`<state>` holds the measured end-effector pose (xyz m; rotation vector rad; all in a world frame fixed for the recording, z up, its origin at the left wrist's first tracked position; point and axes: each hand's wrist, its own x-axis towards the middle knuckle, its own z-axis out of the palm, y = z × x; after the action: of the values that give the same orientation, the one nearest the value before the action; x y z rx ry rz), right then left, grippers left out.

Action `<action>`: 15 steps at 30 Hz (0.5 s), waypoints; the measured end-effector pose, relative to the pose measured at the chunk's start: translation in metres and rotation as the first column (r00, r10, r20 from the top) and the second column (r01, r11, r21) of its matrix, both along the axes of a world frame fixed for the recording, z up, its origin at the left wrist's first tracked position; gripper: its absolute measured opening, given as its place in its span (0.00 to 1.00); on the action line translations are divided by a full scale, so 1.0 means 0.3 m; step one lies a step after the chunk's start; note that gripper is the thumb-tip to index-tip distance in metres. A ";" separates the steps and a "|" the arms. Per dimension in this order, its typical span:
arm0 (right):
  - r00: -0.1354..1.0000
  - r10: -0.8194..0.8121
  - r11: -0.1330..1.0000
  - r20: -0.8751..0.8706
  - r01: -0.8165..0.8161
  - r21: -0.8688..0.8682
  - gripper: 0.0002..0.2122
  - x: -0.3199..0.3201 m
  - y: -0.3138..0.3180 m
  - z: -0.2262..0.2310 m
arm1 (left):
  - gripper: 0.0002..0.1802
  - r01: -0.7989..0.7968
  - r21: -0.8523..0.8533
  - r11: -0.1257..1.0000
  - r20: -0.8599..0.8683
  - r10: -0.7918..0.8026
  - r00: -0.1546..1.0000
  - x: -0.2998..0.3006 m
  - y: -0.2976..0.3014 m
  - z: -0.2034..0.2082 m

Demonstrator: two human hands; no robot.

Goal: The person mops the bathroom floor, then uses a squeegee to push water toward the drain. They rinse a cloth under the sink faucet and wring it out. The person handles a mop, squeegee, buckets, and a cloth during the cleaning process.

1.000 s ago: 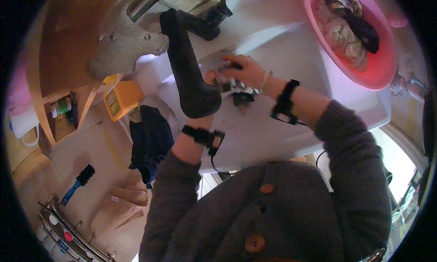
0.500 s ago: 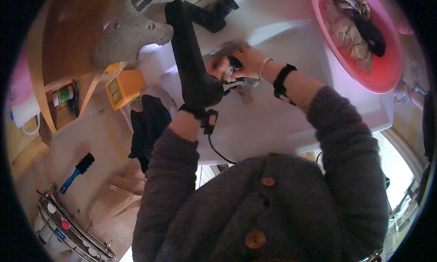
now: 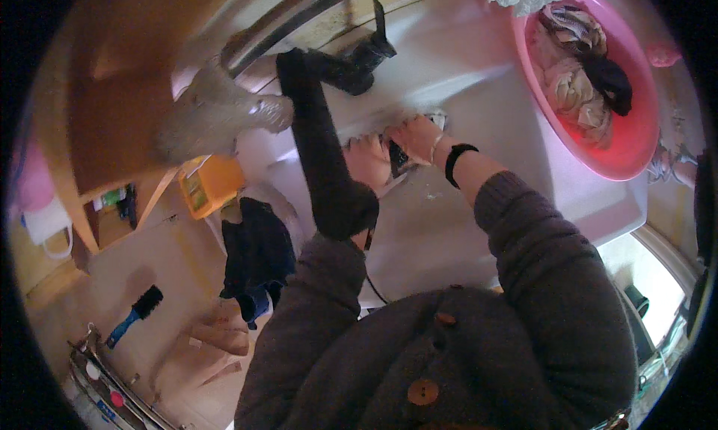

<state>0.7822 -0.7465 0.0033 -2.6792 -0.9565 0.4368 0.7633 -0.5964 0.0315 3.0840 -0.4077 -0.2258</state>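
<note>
My left hand (image 3: pixel 369 159) and my right hand (image 3: pixel 416 138) are close together low in the white basin (image 3: pixel 441 228). The fingers of both are closed on a small black-and-white piece of cloth (image 3: pixel 399 159). Its dark part shows between the hands, and a pale bit sticks out past my right fingers. What kind of garment it is I cannot make out. A long black faucet (image 3: pixel 321 146) reaches over the basin and covers my left wrist and part of my left hand. The faucet's base and lever stand at the basin's far side.
At the right, a pink tub (image 3: pixel 636 146) holds wet clothes. A greyish, spotted shape (image 3: pixel 224 116) sits left of the faucet. An orange container (image 3: pixel 213 185) and dark cloth (image 3: pixel 258 247) are at the basin's left. A blue-handled brush (image 3: pixel 134 315) is further left.
The view has shifted, so the faucet and basin sit lower in it. My left hand, blurred before, is now sharper beside my right. The cloth between them has changed shape.
</note>
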 end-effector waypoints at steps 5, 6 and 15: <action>0.990 -0.090 0.949 -0.107 0.118 0.293 0.40 -0.002 -0.101 0.153 | 0.10 -0.032 -0.684 0.729 0.112 0.148 0.983 0.004 0.062 0.215; 0.965 -0.248 0.947 -0.085 0.260 0.188 0.38 -0.012 -0.112 0.170 | 0.11 -0.211 -0.862 0.461 -0.156 0.155 0.976 0.010 0.070 0.238; 0.594 -0.094 0.303 -0.799 0.782 0.545 0.32 -0.071 0.085 0.134 | 0.23 -0.648 -0.649 -0.398 -0.704 -0.009 0.711 -0.044 0.133 -0.018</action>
<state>0.7609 -0.7211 0.0435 -1.4519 0.0039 0.4746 0.7500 -0.5565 0.0262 1.1009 0.4094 -0.3014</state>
